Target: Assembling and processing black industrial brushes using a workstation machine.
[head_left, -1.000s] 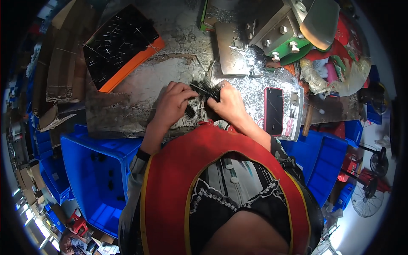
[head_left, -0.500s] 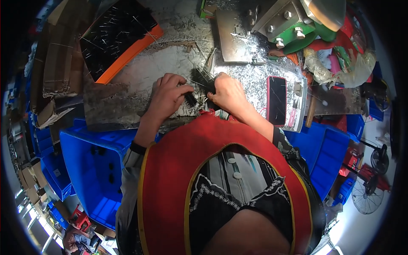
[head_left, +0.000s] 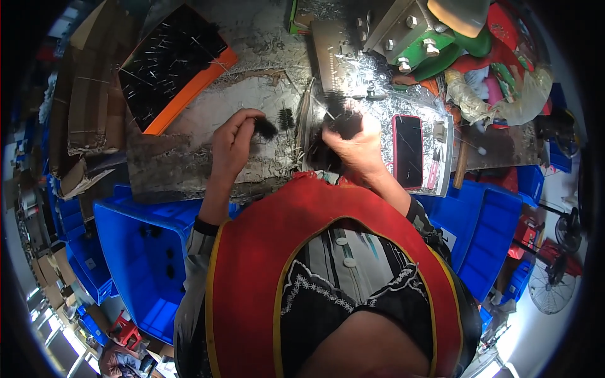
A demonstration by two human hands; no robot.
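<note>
Small brush [head_left: 266,128]: black bristles. Brush bundle [head_left: 343,120]: black. Worktable [head_left: 189,170]: silver-grey, foil-like sheen with mottled dull patches. Tray [head_left: 173,63] at 11 o'clock: black interior flecked with pale wires, orange rim. Phone [head_left: 408,150] at 2 o'clock: black screen, red case. Crates [head_left: 132,252] at 8 o'clock: solid blue. Vest [head_left: 252,283]: red, yellow piping. Shirt [head_left: 340,264]: black-and-grey stripes, white embroidered trim. Machine bracket [head_left: 435,53] at 1 o'clock: green.
</note>
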